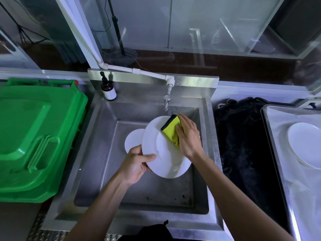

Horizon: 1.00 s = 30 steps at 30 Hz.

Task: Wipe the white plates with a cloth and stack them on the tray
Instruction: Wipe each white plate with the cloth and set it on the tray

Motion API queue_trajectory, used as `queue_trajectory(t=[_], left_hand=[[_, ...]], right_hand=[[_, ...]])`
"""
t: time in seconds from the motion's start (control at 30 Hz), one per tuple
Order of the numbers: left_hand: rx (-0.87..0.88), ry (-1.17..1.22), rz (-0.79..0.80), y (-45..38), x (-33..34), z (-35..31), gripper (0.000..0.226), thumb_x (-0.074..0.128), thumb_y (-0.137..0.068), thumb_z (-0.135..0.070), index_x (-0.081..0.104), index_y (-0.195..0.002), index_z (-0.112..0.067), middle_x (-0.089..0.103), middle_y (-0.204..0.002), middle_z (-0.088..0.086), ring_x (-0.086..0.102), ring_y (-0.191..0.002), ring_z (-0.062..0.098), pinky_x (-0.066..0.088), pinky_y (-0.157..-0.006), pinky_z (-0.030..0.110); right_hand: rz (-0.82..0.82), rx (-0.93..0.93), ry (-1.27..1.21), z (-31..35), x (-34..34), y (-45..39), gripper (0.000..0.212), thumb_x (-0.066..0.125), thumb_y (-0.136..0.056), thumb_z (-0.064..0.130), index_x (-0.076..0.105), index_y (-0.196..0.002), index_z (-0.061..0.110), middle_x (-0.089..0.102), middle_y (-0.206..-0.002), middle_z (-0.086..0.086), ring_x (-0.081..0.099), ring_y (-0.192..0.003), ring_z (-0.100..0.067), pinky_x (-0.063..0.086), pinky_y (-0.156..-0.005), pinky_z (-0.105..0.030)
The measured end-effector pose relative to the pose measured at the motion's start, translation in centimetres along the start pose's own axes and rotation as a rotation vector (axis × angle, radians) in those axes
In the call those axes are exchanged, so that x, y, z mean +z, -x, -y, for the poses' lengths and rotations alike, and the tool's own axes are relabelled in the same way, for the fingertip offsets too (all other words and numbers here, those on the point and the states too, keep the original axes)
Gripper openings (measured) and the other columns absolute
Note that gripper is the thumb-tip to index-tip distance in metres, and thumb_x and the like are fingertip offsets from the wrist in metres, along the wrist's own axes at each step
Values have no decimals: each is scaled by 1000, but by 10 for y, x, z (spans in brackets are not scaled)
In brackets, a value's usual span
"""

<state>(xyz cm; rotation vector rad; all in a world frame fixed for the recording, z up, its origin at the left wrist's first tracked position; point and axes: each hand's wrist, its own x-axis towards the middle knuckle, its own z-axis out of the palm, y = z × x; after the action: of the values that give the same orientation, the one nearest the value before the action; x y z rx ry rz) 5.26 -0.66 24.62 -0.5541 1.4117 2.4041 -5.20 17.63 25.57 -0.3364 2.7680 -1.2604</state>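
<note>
While the left hand (134,165) pinches the white plate (164,150) at its rim, thumb on top, tilted over the sink (104,129), the right hand (188,136) presses a yellow cloth (171,132) flat-fingered on it; second plate (132,140) below, tray (271,136) with stacked plates (304,145) right of sink.

— How many plates?
— Two over the sink (97,136): one plate (165,153) held, another (132,140) beneath; more stacked plates (305,145) on one tray (278,129).
— Else?
— One cloth (171,131), one bottle (108,90), one bin (38,136).
</note>
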Motion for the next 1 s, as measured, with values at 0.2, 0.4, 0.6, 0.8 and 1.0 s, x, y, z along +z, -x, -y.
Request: queue_trajectory(t=[0.2, 0.4, 0.6, 0.8, 1.0], left_hand=[[3, -110, -8, -1, 7, -4, 37, 73, -71, -5, 75, -107, -9, 73, -114, 20, 72, -100, 34, 59, -71, 43], [17, -174, -43, -4, 10, 3, 24, 75, -69, -3, 75, -92, 3, 74, -96, 22, 71, -90, 35, 55, -74, 44], [21, -164, -57, 0, 12, 5, 14, 74, -69, -3, 79, -82, -3, 76, -85, 15, 74, -79, 27, 57, -63, 38], [51, -94, -36, 3, 19, -2, 30, 72, -71, -5, 78, -98, -15, 75, -107, 16, 73, -95, 30, 60, -69, 41], [68, -37, -75, 10, 16, -9, 40, 71, -71, -4, 73, -110, -6, 73, -114, 21, 71, -100, 37, 61, -73, 49]], right_hand=[[36, -105, 84, 16, 13, 7, 47, 36, -108, 31, 37, -154, 22, 28, -163, 8, 19, -150, -16, 13, -122, -39], [67, -236, 196, 33, 27, 25, 61, 21, -102, 45, 34, -156, 20, 23, -165, 5, 14, -152, -18, 12, -121, -36], [41, -288, 253, 35, 26, 29, 59, 22, -102, 42, 37, -154, 18, 26, -164, 1, 18, -151, -21, 17, -119, -40], [25, -213, 174, 32, 18, 12, 59, 18, -103, 49, 35, -155, 27, 27, -163, 8, 17, -149, -13, 10, -118, -34], [16, -56, 75, 12, 13, -3, 48, 23, -108, 45, 32, -155, 35, 27, -162, 11, 22, -145, -16, 20, -116, -45]])
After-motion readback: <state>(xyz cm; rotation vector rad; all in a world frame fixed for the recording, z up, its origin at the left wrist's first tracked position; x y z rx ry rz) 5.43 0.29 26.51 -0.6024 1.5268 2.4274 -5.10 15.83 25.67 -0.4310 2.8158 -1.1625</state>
